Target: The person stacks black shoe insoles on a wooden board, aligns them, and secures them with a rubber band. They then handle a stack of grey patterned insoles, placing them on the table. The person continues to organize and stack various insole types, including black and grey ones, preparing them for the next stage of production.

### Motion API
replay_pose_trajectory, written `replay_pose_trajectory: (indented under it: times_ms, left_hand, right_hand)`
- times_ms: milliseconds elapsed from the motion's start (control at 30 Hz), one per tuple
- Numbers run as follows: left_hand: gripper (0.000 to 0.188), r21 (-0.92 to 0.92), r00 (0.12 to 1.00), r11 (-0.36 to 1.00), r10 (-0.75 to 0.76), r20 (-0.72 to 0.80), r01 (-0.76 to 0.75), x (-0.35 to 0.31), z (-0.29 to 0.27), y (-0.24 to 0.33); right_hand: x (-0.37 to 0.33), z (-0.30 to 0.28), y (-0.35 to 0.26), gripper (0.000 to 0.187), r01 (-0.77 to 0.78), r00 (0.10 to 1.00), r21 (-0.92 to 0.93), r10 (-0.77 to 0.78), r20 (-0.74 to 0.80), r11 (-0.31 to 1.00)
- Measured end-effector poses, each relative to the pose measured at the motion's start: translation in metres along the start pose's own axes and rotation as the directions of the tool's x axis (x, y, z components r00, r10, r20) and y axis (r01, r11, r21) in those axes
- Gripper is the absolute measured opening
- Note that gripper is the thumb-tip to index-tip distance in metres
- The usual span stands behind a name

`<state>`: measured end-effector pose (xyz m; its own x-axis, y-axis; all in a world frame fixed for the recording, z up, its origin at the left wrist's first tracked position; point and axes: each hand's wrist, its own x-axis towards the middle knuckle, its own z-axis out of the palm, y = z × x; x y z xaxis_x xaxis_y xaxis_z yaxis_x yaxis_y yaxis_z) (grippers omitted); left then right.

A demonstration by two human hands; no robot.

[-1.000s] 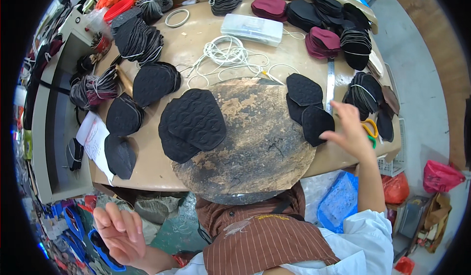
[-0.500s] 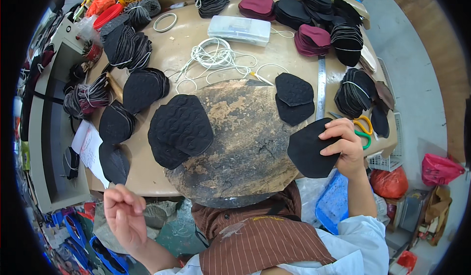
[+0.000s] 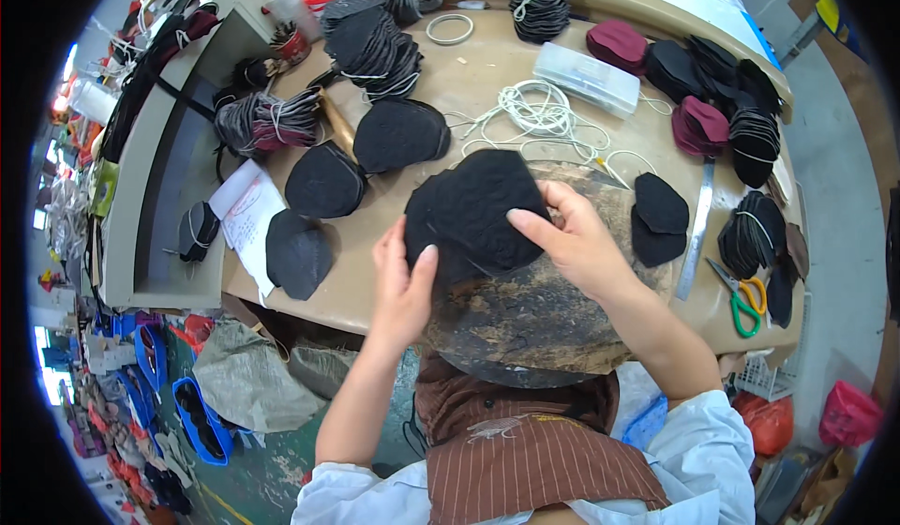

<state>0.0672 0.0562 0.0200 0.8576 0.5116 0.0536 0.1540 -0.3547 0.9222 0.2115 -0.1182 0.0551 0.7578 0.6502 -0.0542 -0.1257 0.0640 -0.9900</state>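
Note:
Black fabric pieces, rounded and with a quilted surface, are held between both my hands over the round worn board. My left hand grips their left edge, thumb in front and fingers mostly behind. On the right edge my right hand pinches them, its thumb lying on top. How many pieces are in the stack cannot be told. The round wooden board, scuffed and stained, lies at the table's near edge. Beside it on the right rest two overlapping black pieces.
Green-and-orange scissors and a metal ruler lie at the right. Behind the board are tangled white cord and a clear plastic box. Bundles of black pieces crowd the left, near a paper sheet.
My left hand, empty before, now grips the black quilted pieces. My right hand has come leftward from the board's right side to the same pieces. The whole view has swung left.

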Motion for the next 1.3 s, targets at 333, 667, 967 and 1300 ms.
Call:
replay_pose_trajectory:
  times_ms: [333,667,967,1300]
  left_hand:
    - [0.066,-0.432,0.972,0.871,-0.206,0.112,0.234,0.011,-0.007,0.015]
    - [0.101,-0.205,0.883,0.899,-0.297,0.364,0.386,0.042,-0.027,0.031]
    - [0.129,-0.227,0.965,0.974,0.081,0.251,-0.023,-0.002,0.003,0.022]
    - [0.110,-0.416,0.971,0.890,-0.104,0.216,0.188,0.015,0.007,0.030]
  right_hand:
    - [0.024,-0.017,-0.082,0.032,0.198,0.977,0.165,-0.207,0.042,0.966]
    - [0.036,0.001,0.010,0.092,0.226,0.950,-0.730,0.019,0.312,0.645]
    - [-0.025,-0.006,0.026,0.099,0.427,0.879,-0.413,-0.262,0.397,0.804]
    - [-0.018,-0.004,0.033,0.105,0.266,0.947,-0.393,-0.163,0.276,0.880]
